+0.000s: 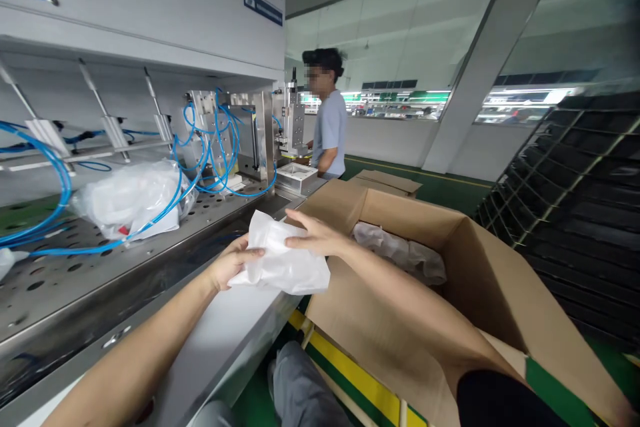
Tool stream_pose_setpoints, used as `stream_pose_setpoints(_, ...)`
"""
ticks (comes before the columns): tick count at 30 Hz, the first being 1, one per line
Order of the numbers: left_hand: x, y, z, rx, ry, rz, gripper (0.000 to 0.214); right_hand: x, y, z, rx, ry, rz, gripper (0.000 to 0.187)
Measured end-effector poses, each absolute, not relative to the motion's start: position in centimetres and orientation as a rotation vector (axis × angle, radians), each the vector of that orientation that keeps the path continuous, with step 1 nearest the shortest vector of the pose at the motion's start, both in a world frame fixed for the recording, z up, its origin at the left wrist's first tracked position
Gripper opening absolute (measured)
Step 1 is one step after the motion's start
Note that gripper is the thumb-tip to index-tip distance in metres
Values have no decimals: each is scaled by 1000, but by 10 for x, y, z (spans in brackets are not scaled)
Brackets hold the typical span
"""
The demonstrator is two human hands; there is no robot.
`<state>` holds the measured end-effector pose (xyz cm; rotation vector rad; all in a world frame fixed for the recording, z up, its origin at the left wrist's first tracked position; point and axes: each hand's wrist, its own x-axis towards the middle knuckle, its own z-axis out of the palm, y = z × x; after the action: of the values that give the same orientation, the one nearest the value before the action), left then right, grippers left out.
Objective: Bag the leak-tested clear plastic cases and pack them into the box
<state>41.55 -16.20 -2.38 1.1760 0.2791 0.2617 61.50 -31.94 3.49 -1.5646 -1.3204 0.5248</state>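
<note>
A white plastic bag, soft and crumpled, hangs between my two hands above the near edge of an open cardboard box. My left hand grips the bag's left side, and my right hand holds its upper right edge. Both forearms reach forward, with my right arm lying across the box's near flap. Inside the box lies another white plastic-wrapped bundle, partly hidden behind my right hand and forearm.
To the left stands a perforated steel machine bed holding a white plastic bag pile and blue pneumatic tubes. A person works at the far end. Stacked black trays rise at right; a cardboard box sits beyond.
</note>
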Motion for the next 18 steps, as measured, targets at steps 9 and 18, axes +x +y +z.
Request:
stream_pose_setpoints(9, 417, -157, -23, 1021, 320, 331, 65, 588, -323, -14, -1540, -783, 1001, 28)
stream_pose_setpoints(18, 426, -179, -42, 1361, 330, 211, 63, 570, -289, -31, -1525, -621, 356, 41)
